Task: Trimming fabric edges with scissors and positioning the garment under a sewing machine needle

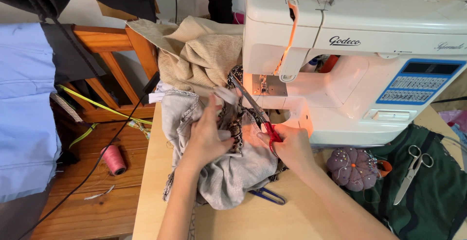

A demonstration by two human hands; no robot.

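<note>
The right hand [287, 145] grips red-handled scissors [253, 108], fingers through the loops, the long steel blades slightly parted and pointing up-left toward the needle area of the white sewing machine [350, 35]. The left hand [206, 138] pinches a bunched grey cloth [233, 177], soft and wrinkled, with a dark patterned strip [237, 125] folded into it; the blade tips sit at the cloth's upper edge, just in front of the machine's bed. The cloth lies on a pale wooden table [253, 218], a blue loop handle [270, 196] poking out from under it. Behind it a ribbed beige fabric [204, 55] is heaped against the machine. To the right, a round mauve pincushion [352, 168] holds many bead-headed pins and rests on a dark green cloth [438, 191], where silver scissors [412, 172] lie closed. A pink thread spool [114, 159] lies on the wooden bench [87, 206] at left.
</note>
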